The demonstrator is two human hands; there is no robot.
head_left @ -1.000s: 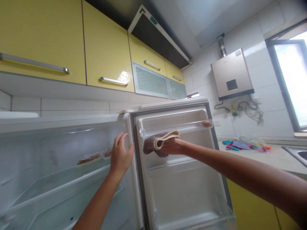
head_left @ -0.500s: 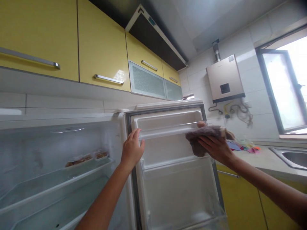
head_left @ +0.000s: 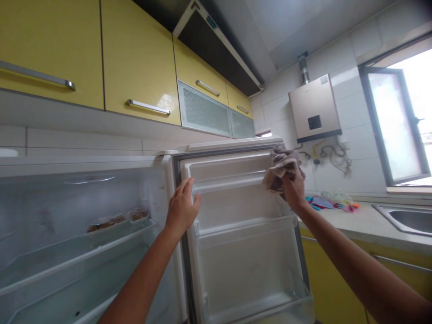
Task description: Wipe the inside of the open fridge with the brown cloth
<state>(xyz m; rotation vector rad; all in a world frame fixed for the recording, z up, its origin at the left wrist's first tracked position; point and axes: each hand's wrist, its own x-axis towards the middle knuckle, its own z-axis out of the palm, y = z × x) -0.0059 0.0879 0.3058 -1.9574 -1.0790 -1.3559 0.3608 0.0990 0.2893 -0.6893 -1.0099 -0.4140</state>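
Note:
A fridge stands open, its white door [head_left: 243, 265] swung out to the right with clear door shelves. My right hand [head_left: 293, 186] grips a greyish-brown cloth [head_left: 284, 164] at the upper right corner of the door, by the end of the top door shelf [head_left: 229, 181]. The cloth is bunched and hides part of my fingers. My left hand [head_left: 183, 204] rests at the hinge-side edge of the door, near the left end of that shelf, fingers stretched out and holding nothing.
Inside the fridge, packs of food [head_left: 108, 222] sit on a glass shelf [head_left: 84, 245]. Yellow cabinets [head_left: 141, 63] and a range hood [head_left: 219, 49] hang above. To the right are a counter with colourful items [head_left: 324, 203], a sink [head_left: 408, 219], a water heater [head_left: 315, 110] and an open window [head_left: 388, 126].
My right hand has moved the cloth up from below the top door shelf to the door's upper right corner. My left hand stays at the same part of the door.

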